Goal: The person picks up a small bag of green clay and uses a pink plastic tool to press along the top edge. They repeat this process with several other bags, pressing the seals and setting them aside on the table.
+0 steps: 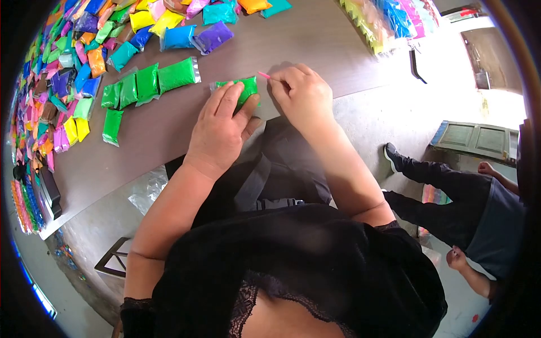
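Observation:
My left hand [217, 138] grips a small clear packet of bright green stuff [248, 84] at the front edge of the table, fingers over its top and thumb along its near side. Just to the right, my right hand [307, 96] pinches a thin pink pointed piece [264, 75] whose tip reaches toward the packet; its kind is too small to tell. Left of my hands, several like green packets [176, 76] lie in a row. One more green packet [112, 126] sits below that row.
A large heap of many-coloured packets [84, 56] covers the left and back of the brown table [304, 34]. Bagged coloured strips [389, 25] lie at the back right. Another person [462, 197] stands at the right. A clear plastic bag [147, 188] is below the table edge.

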`<state>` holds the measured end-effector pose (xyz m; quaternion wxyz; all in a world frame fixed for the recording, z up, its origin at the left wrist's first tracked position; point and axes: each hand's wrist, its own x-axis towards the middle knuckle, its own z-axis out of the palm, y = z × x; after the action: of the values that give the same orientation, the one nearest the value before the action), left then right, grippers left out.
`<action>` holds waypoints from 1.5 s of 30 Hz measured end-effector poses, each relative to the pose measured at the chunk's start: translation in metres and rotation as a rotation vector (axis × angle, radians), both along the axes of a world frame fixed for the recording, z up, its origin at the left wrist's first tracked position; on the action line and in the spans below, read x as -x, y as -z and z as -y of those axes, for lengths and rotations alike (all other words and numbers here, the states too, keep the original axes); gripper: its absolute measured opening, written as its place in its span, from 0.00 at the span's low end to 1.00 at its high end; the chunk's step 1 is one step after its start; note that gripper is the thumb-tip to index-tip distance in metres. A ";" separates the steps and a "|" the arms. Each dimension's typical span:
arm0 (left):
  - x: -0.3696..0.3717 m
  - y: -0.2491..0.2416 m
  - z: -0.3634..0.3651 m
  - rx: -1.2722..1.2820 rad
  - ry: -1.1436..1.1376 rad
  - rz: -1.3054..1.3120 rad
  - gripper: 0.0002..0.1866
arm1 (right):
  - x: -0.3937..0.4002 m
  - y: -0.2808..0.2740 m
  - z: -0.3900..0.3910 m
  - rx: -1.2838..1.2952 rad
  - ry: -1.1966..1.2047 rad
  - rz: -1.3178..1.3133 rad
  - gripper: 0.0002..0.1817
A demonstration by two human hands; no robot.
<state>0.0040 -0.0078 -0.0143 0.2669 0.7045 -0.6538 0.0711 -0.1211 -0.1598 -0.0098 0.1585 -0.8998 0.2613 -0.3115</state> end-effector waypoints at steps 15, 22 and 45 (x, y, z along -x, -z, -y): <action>0.000 -0.002 -0.005 -0.070 0.021 -0.023 0.25 | 0.001 -0.002 -0.002 -0.107 -0.040 -0.032 0.04; 0.000 -0.001 -0.004 -0.061 0.023 -0.042 0.26 | -0.001 0.001 0.000 -0.043 -0.054 -0.037 0.05; 0.000 0.001 -0.009 -0.037 0.027 -0.006 0.29 | -0.031 -0.029 0.020 0.047 -0.280 -0.261 0.06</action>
<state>0.0042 0.0009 -0.0154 0.2567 0.7007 -0.6635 0.0536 -0.0904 -0.1800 0.0188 0.1443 -0.9635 0.1445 -0.1732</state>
